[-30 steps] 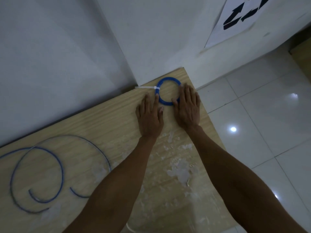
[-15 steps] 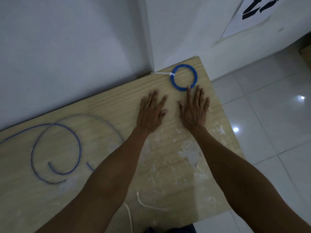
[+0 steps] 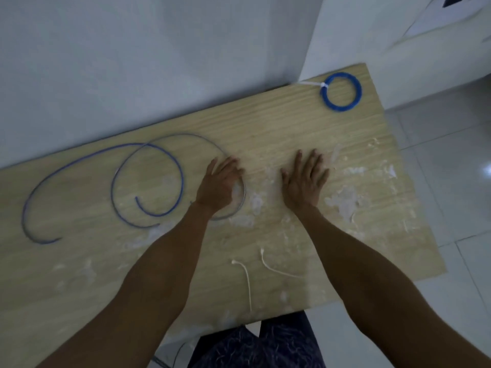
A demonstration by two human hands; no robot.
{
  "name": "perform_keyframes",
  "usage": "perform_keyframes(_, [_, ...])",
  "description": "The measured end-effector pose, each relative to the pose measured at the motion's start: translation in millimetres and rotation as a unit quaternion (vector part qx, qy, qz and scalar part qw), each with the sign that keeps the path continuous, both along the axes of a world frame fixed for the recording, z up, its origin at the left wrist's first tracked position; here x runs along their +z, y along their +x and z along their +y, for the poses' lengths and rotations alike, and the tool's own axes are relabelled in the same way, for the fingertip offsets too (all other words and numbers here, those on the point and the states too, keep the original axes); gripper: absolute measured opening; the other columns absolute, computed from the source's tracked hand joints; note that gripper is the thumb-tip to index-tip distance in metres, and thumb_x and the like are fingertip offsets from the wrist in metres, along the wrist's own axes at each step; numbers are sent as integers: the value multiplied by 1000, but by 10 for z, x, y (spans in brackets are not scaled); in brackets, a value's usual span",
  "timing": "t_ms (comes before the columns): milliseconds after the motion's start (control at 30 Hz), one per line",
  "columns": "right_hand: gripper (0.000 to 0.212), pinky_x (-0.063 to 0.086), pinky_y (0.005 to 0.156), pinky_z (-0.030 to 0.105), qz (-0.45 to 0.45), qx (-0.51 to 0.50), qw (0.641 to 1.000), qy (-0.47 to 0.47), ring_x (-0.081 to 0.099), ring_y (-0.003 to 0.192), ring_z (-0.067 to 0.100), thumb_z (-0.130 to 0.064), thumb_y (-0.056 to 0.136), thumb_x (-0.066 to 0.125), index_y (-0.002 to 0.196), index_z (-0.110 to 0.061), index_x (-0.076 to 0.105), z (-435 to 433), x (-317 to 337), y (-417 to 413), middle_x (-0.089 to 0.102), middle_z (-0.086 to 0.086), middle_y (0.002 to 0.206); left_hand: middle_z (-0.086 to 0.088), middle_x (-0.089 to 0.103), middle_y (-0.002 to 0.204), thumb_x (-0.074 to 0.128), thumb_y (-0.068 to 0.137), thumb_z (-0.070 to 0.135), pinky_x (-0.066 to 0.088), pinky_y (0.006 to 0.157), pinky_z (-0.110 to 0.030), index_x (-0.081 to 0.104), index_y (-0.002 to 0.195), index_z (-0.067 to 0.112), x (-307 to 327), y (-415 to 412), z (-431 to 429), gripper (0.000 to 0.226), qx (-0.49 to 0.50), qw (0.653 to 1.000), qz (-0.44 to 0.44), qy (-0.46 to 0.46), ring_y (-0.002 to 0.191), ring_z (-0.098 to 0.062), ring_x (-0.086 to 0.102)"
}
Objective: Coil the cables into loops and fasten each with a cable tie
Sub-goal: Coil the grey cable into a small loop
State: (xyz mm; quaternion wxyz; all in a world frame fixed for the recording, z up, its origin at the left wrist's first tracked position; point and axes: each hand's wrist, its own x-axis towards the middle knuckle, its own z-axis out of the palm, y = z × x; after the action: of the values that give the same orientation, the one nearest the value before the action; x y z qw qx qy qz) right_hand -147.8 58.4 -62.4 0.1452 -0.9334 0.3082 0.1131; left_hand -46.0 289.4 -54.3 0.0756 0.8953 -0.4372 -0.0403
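- Loose blue cable [image 3: 182, 181]: sprawls in wide, open curves across the left of the table [image 3: 292, 123]. It is uncoiled and untied, so judged next for work.
- Left hand [image 3: 220, 181]: palm down over the cable's right-hand arc, fingers bent. Blur hides whether it grips.
- Spare cable ties [image 3: 247, 282]: two lie by the near edge, probably kept within reach for fastening.
- Right hand [image 3: 305, 181]: flat on the wood, fingers spread, holding nothing.
- Tied coil [image 3: 340, 108]: in the far right corner, well apart from the hands. Its tie is fitted, so evidently parked as finished.
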Motion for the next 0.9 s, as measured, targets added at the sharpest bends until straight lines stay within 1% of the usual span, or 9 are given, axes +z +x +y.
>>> perform_keyframes(100, [69,-4,123,60,10,5,999,51,-13,156,36,-58,105,17,163,-24,1,374,129,-79,-12,16,169,-7,76,114,43,83,10,39,112,-62,80,95,15,20,43,80,39,0,998,-58,-15,122,-30,66])
perform_keyframes(200, [65,1,125,52,-12,8,990,142,-4,158,30,-59,105,21,162,-27,16,761,334,-105,0,11,171,-1,77,98,55,79,6,39,111,-62,77,85,19,176,76,146,26,1,997,-80,-23,116,-28,68])
perform_keyframes(300, [64,33,118,44,-102,22,965,240,40,146,30,-54,105,36,156,-15,37,1130,584,-99,43,15,158,2,77,95,44,83,12,37,113,-58,78,87,21,455,90,197,35,5,995,-98,-34,114,-27,68])
perform_keyframes(367, [58,52,98,38,-146,17,953,266,64,121,30,-49,102,49,147,-12,51,1334,788,-60,67,13,133,2,76,95,42,83,12,35,114,-57,77,89,20,680,131,265,37,4,993,-107,-53,113,-27,67])
perform_keyframes(400, [49,56,88,35,-156,7,952,264,70,108,28,-41,102,55,142,-14,57,1415,915,-25,74,11,120,2,76,94,43,81,9,36,114,-57,77,90,20,810,161,315,37,6,991,-114,-63,111,-27,67])
perform_keyframes(533, [24,61,75,41,-225,-6,943,247,75,82,25,-19,94,67,117,-13,73,1600,1430,133,78,8,92,1,75,90,55,76,0,32,114,-53,77,92,21,1403,310,559,34,39,981,-152,-114,104,-27,68])
perform_keyframes(700, [12,58,74,39,-299,63,933,191,72,77,23,-14,86,74,97,-14,76,1626,2092,333,76,3,84,-1,70,86,69,83,1,36,114,-51,75,93,21,2198,548,852,23,76,957,-205,-190,97,-25,67])
perform_keyframes(800, [10,57,75,37,-298,73,937,165,73,82,22,-18,84,77,94,-16,75,1602,2445,457,77,2,89,-6,69,85,70,89,5,46,107,-50,75,95,14,2672,656,988,12,82,937,-223,-257,87,-29,68])
perform_keyframes(900, [8,58,72,34,-318,92,930,163,73,77,18,-17,83,78,87,-18,71,1595,2666,533,76,-2,85,-9,70,88,70,92,7,56,90,-48,77,97,11,3128,639,1098,9,99,914,-217,-329,80,-34,67])
